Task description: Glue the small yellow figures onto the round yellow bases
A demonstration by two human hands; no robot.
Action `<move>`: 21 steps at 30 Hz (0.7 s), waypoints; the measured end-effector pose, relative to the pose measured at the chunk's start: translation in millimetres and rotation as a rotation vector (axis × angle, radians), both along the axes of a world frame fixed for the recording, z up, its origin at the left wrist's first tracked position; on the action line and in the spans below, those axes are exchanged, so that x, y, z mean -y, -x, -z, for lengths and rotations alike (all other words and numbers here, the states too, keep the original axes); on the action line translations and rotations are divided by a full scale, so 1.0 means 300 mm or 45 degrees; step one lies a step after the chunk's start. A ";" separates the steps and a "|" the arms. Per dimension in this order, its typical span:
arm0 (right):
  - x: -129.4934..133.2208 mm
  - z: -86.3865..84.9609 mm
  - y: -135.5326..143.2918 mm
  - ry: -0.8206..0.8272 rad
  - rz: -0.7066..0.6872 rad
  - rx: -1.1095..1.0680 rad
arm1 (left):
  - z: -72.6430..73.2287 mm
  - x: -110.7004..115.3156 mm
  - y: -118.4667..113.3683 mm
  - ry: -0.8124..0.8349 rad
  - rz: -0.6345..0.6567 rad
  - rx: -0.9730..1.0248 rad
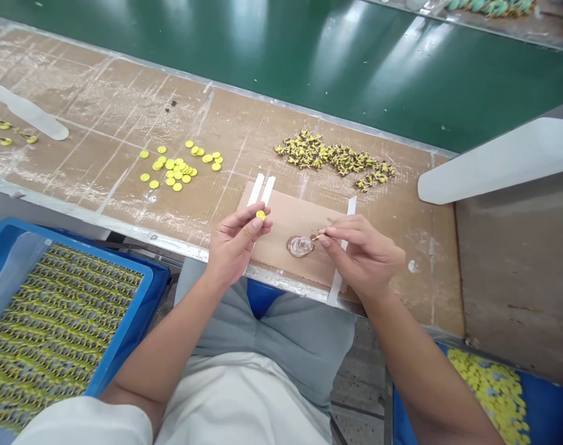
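Between the thumb and fingers of my left hand is a yellow disc, held above the left side of a taped cardboard sheet. My right hand pinches a small thin piece, its tip near the right edge of a whitish glue patch on the cardboard. The piece is too small to make out fully. Loose yellow discs lie on the bench to the left. Behind the cardboard is a pile of small yellow and dark brown pieces.
A blue tray with rows of yellow pieces stands at the lower left. Another blue container at the lower right holds yellow discs. A white sleeve-like object juts in from the right. A green surface runs behind the bench.
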State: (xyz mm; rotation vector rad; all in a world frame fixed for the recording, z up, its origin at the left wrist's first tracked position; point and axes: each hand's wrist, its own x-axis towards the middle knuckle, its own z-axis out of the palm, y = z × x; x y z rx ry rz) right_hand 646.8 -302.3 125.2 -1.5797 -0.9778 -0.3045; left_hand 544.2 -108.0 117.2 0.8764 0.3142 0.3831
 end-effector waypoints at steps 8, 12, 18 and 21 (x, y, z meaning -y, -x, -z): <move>-0.004 -0.026 0.017 -0.078 0.103 -0.311 | -0.008 0.007 0.023 0.047 -0.004 -0.063; -0.008 -0.061 0.034 -0.082 0.107 -0.467 | -0.025 0.035 0.049 0.170 0.033 -0.161; -0.031 -0.132 0.104 -0.206 -0.090 -0.634 | -0.094 0.102 0.079 0.254 0.131 -0.175; -0.038 -0.151 0.151 -0.288 -0.121 -0.689 | -0.130 0.134 0.092 0.259 0.189 -0.143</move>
